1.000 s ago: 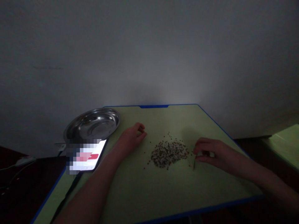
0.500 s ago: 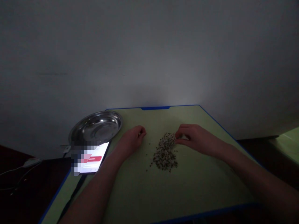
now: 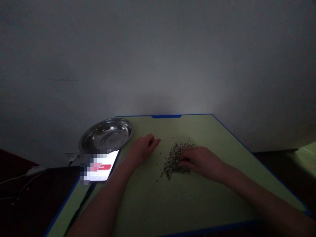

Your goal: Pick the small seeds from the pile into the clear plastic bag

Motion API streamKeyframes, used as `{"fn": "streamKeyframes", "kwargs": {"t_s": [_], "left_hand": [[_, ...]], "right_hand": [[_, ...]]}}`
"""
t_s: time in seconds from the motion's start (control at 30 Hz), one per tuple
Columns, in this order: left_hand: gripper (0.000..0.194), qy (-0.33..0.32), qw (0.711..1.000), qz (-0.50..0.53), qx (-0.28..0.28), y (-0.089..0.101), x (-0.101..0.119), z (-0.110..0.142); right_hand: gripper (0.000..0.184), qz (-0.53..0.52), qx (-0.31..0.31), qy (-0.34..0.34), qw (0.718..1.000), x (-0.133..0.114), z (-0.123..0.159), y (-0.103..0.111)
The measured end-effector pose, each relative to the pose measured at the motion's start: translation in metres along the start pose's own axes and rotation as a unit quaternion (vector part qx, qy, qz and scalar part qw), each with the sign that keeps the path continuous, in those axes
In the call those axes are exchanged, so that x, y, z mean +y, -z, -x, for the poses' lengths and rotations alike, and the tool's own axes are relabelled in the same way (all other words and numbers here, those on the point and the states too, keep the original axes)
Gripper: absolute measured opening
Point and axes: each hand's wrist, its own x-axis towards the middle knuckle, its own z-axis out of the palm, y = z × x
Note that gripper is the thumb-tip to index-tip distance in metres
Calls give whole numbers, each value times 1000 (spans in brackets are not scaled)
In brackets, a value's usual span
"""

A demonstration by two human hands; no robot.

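Observation:
A pile of small dark and pale grains (image 3: 175, 156), like beans or seeds mixed together, lies on the pale green table (image 3: 148, 204). Over its right side bends my right hand (image 3: 201, 161), fingers curled down into the grains with the thumb just below them. What it pinches, if anything, is hidden. To the left of the pile, apart from it, my left hand (image 3: 145, 148) rests near the tabletop, fingers folded in and thumb pointing right. Its palm side is out of sight, so its contents cannot be seen.
A shiny steel basin (image 3: 107, 135) stands at the table's back left. Against it lies a lit phone (image 3: 105, 172), partly pixelated, beside my left forearm. A few stray grains are scattered around the pile. Behind the table rises a grey wall (image 3: 158, 59); cables (image 3: 34, 172) run at far left.
My right hand has moved from the pile's upper right edge down and onto its middle. Grains have spread at the top and right. My left hand stays beside the pile, its thumb straighter.

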Motion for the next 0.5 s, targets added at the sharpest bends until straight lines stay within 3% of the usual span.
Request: {"fn": "streamKeyframes", "kwargs": {"t_s": [0.27, 0.37, 0.5], "left_hand": [[48, 1, 1000, -19, -5, 10, 4, 1], [56, -4, 999, -36, -20, 15, 6, 2], [71, 42, 994, -81, -62, 19, 8, 6]], "right_hand": [[19, -15, 28, -41, 999, 33, -12, 26], [23, -28, 41, -100, 994, 59, -22, 40], [23, -7, 46, -170, 984, 103, -45, 47]]}}
